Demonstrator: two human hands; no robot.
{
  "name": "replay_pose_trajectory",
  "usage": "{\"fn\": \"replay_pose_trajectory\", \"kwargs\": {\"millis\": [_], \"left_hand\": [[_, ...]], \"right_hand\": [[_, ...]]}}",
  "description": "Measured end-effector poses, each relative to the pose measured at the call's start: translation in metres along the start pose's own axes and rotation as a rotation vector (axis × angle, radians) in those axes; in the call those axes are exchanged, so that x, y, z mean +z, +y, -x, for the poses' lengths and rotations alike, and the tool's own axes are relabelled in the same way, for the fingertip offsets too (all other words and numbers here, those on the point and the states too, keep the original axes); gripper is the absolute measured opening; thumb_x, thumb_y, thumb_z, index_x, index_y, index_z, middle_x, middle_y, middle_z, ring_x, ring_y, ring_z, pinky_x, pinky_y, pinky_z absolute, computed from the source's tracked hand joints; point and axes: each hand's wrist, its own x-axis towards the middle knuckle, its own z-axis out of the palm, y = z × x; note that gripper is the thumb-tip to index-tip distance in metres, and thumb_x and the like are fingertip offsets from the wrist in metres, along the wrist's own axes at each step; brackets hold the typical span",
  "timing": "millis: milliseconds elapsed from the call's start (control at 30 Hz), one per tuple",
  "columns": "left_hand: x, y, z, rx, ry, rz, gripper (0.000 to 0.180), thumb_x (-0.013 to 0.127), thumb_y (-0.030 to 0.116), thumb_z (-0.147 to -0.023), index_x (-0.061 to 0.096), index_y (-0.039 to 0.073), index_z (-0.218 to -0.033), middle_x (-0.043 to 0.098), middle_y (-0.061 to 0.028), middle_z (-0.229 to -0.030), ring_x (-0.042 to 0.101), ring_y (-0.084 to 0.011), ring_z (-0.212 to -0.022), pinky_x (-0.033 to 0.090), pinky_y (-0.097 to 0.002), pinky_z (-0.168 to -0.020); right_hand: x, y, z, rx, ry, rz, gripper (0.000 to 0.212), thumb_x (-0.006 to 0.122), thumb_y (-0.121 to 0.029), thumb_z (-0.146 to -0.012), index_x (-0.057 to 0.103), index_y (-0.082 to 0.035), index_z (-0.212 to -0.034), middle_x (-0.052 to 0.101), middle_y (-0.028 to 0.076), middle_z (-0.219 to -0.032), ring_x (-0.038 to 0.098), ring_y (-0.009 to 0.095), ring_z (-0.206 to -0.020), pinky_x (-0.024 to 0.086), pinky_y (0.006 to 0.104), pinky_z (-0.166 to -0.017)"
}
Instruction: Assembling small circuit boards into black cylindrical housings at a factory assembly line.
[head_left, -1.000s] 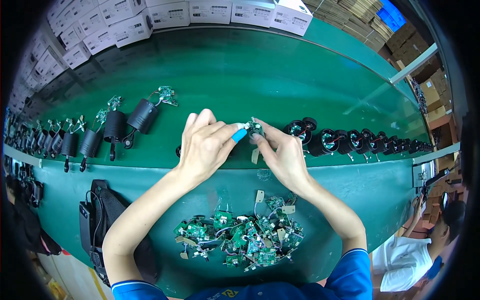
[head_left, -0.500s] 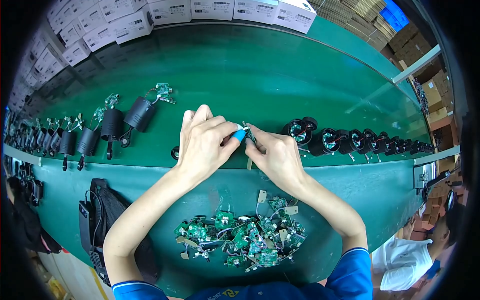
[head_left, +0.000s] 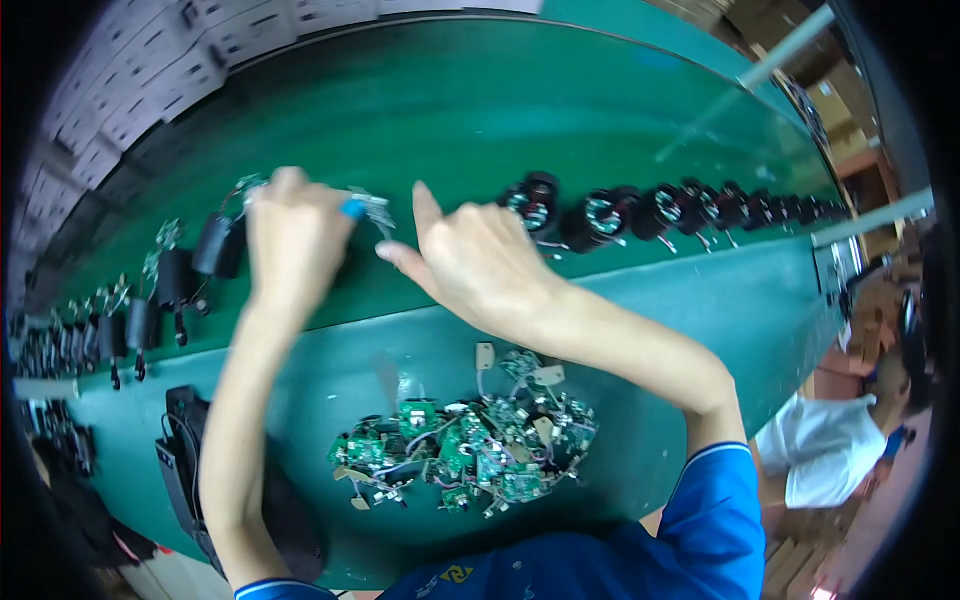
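My left hand (head_left: 296,235) is smeared by motion, its fingers curled and a blue finger cover (head_left: 352,207) on one digit. Right at that covered tip is a blurred small circuit board (head_left: 376,208), which the hand appears to hold; a thin lead hangs from it. Dark shape under the palm is too blurred to name. To the right, my right hand (head_left: 485,262) is open and holds nothing, index finger and thumb spread apart. Just left of my left hand stands a black cylindrical housing (head_left: 219,246) with a wired board at its top.
More black housings (head_left: 175,277) with boards line the left side. On the right runs a row of open-ended black housings (head_left: 598,217). A heap of green circuit boards (head_left: 470,450) lies near me, beside a black bag (head_left: 285,510). White boxes (head_left: 150,90) stand behind; a person (head_left: 825,445) is at right.
My hands have parted: the left moved left and away from me with the board at its fingertips, while the right let go and opened. The whole view has turned slightly.
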Motion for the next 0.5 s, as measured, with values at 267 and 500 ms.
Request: {"fn": "replay_pose_trajectory", "kwargs": {"millis": [267,500], "left_hand": [[-0.082,0.014,-0.001,0.036,0.239,0.132,0.046,0.069,0.008,-0.071,0.064,0.009,-0.117,0.064,-0.0076,-0.113,0.056,-0.0260,-0.104,0.043,-0.0383,-0.094],[0.000,0.138,-0.095,0.721,-0.659,-0.433,0.068,0.083,0.032,-0.059,0.057,0.005,-0.116,0.062,-0.0128,-0.112,0.052,-0.0267,-0.117,0.039,-0.0431,-0.101]], "right_hand": [[-0.044,0.097,0.163,0.043,-0.431,-0.560,0.013,0.064,-0.008,-0.084,0.069,-0.004,-0.096,0.068,0.005,-0.082,0.063,0.019,-0.063,0.049,0.0308,-0.057],[-0.044,0.083,0.191,0.128,-0.430,-0.463,0.022,0.070,-0.014,-0.081,0.065,-0.006,-0.101,0.067,0.005,-0.088,0.066,0.020,-0.067,0.052,0.0306,-0.059]]}}
